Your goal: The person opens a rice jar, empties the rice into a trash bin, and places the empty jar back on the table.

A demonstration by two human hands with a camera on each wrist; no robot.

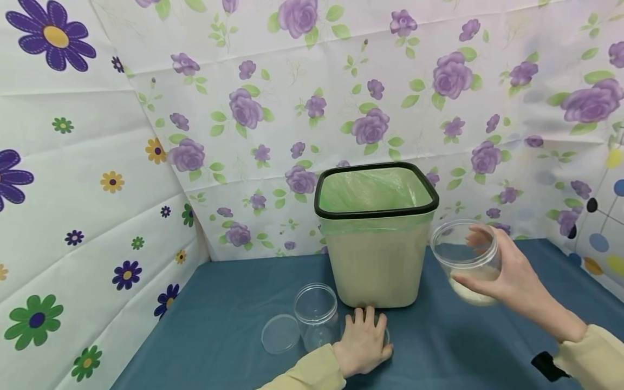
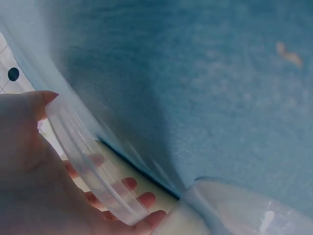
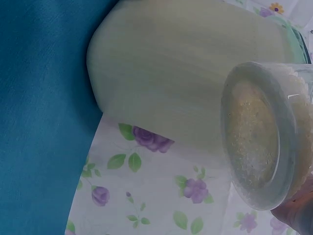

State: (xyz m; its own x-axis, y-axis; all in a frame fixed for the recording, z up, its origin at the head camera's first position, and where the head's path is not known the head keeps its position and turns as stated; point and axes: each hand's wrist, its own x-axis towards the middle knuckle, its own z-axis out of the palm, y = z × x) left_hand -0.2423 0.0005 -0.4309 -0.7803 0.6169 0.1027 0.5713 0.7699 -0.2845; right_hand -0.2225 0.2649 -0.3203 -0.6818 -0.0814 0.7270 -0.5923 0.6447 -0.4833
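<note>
My right hand [image 1: 519, 279] grips a clear plastic jar [image 1: 450, 250], lidless and tilted, raised to the right of the bin. Pale grains [image 1: 470, 295], like rice, cover its bottom. From below, the jar's round base [image 3: 254, 137] fills the right side of the right wrist view. Low in front of the bin, my left hand [image 1: 363, 344] holds a clear jar lid [image 2: 90, 161] by its rim, thumb on one side and fingers on the other. Just left of that hand stands a second clear jar [image 1: 314, 311], with another clear lid [image 1: 280, 334] flat beside it.
A beige waste bin [image 1: 377, 265] with a black rim and green liner stands at the back of the blue-covered table [image 1: 234, 303]. Flowered sheets [image 1: 273, 146] hang behind and on the left. A black band [image 1: 548, 366] shows by the right sleeve.
</note>
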